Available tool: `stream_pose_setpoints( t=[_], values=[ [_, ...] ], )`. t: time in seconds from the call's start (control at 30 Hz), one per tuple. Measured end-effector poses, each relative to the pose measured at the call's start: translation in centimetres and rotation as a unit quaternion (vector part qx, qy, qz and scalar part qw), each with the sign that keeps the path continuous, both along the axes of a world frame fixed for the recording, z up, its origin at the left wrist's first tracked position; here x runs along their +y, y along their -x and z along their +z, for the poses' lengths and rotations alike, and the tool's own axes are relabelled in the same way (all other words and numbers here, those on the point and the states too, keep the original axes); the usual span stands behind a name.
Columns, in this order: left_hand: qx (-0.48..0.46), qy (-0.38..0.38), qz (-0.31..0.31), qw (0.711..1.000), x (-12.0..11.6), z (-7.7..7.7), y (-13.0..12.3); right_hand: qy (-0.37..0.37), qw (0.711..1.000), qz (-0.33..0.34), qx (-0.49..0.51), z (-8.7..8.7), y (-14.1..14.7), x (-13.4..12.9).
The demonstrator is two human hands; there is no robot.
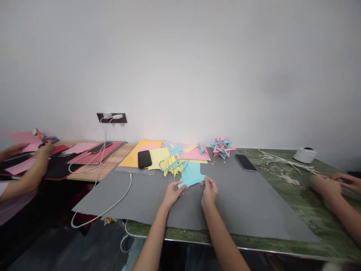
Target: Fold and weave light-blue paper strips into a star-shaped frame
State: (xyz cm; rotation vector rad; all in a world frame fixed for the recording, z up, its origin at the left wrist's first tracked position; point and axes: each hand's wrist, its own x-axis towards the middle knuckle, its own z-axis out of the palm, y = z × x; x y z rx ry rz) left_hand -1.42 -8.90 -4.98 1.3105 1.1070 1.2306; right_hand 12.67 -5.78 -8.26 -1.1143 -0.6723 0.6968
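My left hand (172, 192) pinches the left end of a light blue paper strip (192, 183), and my right hand (209, 190) pinches its right end. Held between both hands, the strip slants a little upward to the right above a grey mat. Just behind it lies light blue paper (192, 170). Cut yellow paper strips (172, 165) and a few blue ones are heaped to the left of that paper. A pink and blue folded-paper star ball (222, 147) stands farther back, right of my hands.
A black phone (144, 159) lies on yellow and orange sheets (132, 158), another phone (245, 162) toward the right. A white cable (120, 201) crosses the mat's left side (225, 218). Co-workers' hands (46, 148) appear at left, with scissors and pink paper, and at right near white cords (284, 160).
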Motion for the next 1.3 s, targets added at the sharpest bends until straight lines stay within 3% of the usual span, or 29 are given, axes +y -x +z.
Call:
stream_pose_setpoints(
  t=[0.13,0.23,0.3,0.37,0.43,0.5,0.93,1.3],
  values=[
    [-0.039,0.010,0.000,0.999,0.0,0.4,0.2,0.008,0.998,-0.033,-0.057,0.6,-0.3,-0.5],
    [-0.067,0.026,-0.012,0.997,0.2,0.3,0.3,-0.026,0.971,-0.131,-0.200,2.0,0.2,-1.6],
    [-0.090,0.028,-0.014,0.995,0.3,0.1,0.4,-0.093,0.933,-0.084,-0.338,2.8,0.7,-2.4],
    [-0.113,0.024,-0.010,0.993,0.4,-0.2,0.4,-0.151,0.870,0.022,-0.469,3.3,1.3,-3.0],
    [-0.126,0.024,-0.006,0.992,0.5,-0.4,0.3,-0.172,0.822,0.080,-0.537,3.5,1.8,-3.3],
    [-0.125,0.032,-0.004,0.992,0.6,-0.5,0.3,-0.168,0.804,0.098,-0.562,3.5,2.0,-3.3],
    [-0.133,0.054,0.008,0.990,0.6,-0.4,0.3,-0.153,0.821,0.091,-0.543,3.0,2.0,-2.9],
    [-0.087,0.026,-0.011,0.996,0.4,-0.2,0.2,-0.148,0.803,0.098,-0.569,3.5,2.0,-3.4]
  ],
)
